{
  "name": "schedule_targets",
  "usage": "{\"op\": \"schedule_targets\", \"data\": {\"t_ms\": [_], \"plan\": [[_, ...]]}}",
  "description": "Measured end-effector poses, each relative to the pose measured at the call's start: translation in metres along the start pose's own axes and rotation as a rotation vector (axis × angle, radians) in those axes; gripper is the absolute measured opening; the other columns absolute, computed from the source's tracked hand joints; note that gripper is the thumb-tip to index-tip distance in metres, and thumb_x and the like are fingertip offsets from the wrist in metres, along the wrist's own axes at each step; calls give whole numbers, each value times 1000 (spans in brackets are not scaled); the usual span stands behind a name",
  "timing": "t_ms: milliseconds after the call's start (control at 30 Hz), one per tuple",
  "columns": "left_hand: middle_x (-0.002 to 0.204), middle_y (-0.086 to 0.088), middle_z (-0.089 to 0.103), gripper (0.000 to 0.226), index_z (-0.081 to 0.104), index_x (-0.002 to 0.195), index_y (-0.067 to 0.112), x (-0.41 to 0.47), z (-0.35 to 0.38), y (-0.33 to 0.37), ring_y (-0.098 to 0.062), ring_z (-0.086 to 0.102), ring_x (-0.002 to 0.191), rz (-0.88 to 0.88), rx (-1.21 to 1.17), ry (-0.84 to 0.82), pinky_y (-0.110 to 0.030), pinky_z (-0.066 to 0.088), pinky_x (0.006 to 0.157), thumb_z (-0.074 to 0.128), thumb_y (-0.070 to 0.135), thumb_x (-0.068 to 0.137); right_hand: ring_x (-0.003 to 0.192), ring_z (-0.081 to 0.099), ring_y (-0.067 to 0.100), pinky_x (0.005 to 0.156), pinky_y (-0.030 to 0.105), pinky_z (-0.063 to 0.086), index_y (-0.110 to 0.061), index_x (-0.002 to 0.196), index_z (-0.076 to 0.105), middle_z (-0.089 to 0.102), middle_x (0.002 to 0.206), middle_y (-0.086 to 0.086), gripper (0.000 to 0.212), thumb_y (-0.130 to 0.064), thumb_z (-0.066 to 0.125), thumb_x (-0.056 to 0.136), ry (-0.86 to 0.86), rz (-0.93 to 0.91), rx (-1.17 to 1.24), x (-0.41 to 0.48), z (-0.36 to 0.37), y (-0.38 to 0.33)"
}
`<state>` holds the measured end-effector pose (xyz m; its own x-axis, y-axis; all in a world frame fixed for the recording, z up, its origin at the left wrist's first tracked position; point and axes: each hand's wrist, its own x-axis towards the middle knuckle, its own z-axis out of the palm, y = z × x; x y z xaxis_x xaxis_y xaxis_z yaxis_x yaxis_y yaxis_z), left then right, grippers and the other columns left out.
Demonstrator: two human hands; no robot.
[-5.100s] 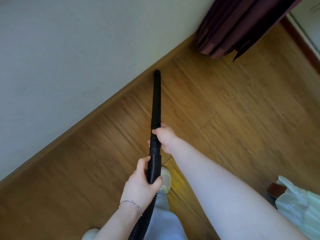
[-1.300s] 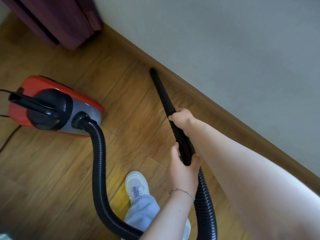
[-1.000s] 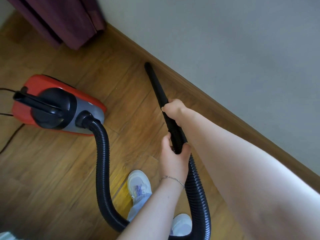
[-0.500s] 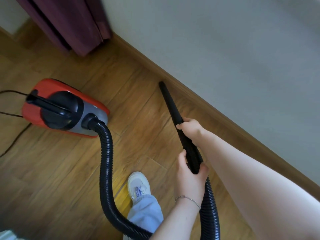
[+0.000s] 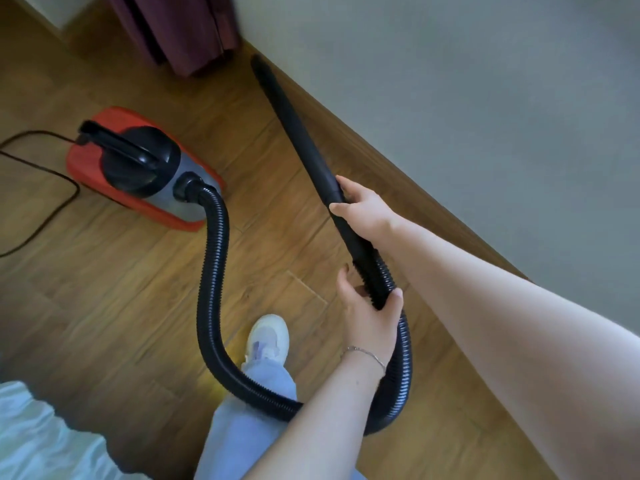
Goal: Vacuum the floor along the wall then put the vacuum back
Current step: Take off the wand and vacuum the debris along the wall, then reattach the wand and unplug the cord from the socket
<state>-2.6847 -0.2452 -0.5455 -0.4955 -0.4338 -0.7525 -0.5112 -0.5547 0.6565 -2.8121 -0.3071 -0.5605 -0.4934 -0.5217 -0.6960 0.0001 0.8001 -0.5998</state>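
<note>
Wood floor by wall: tube tip now further up-frame vs 0.5 s ago, nearly at curtain top centre, R hand wrapped round tube, L hand curled on hose, vac sits left, so wall pass prob nearly done.

no legible text, no brand or number (vacuum included)

Right of centre, the right hand grips the black nozzle, whose tip points at the baseboard near the curtain at the top. Just below, the left hand holds the ribbed hose, which loops down and up to the red vacuum at left.
</note>
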Motion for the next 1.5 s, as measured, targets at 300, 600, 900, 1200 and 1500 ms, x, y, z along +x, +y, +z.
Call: {"op": "schedule_targets", "data": {"t_ms": [300, 600, 900, 1200, 1500], "plan": [[100, 13, 58, 50, 32, 135, 19, 13, -65, 33, -6, 56, 94, -47, -47, 37, -28, 43, 90, 53, 27, 91, 102, 54, 13, 81, 21, 40, -31, 142, 37, 52, 121, -6, 60, -12, 54, 88, -80, -153, -203, -11, 34, -46], [117, 5, 57, 35, 45, 128, 21, 54, -272, 111, -11, 54, 98, 107, 384, 344, -25, 38, 77, 48, 23, 94, 103, 54, 11, 85, 23, 41, -28, 133, 49, 57, 116, -8, 51, -13, 60, 85, -111, -256, -384, 31, 86, -165], [129, 4, 53, 36, 46, 129, 23, 93, -399, 160, -15, 54, 111, 176, 662, 411, -27, 44, 79, 47, 25, 93, 95, 59, 13, 78, 25, 45, -34, 124, 56, 61, 102, -11, 39, -26, 62, 86, -104, -298, -542, 108, 143, -241], [134, 3, 48, 38, 46, 130, 23, 151, -417, 164, -17, 55, 110, 166, 716, 420, -34, 50, 82, 49, 27, 93, 99, 59, 14, 89, 34, 50, -35, 121, 57, 63, 105, -9, 40, -37, 67, 82, -155, -295, -608, 172, 161, -266], [142, 1, 39, 58, 38, 138, 20, 209, -425, 154, -20, 42, 126, 149, 843, 456, -35, 45, 89, 55, 41, 87, 93, 60, 14, 80, 34, 52, -30, 119, 59, 63, 99, -9, 40, -44, 67, 82, -116, -332, -654, 222, 165, -259]]}}
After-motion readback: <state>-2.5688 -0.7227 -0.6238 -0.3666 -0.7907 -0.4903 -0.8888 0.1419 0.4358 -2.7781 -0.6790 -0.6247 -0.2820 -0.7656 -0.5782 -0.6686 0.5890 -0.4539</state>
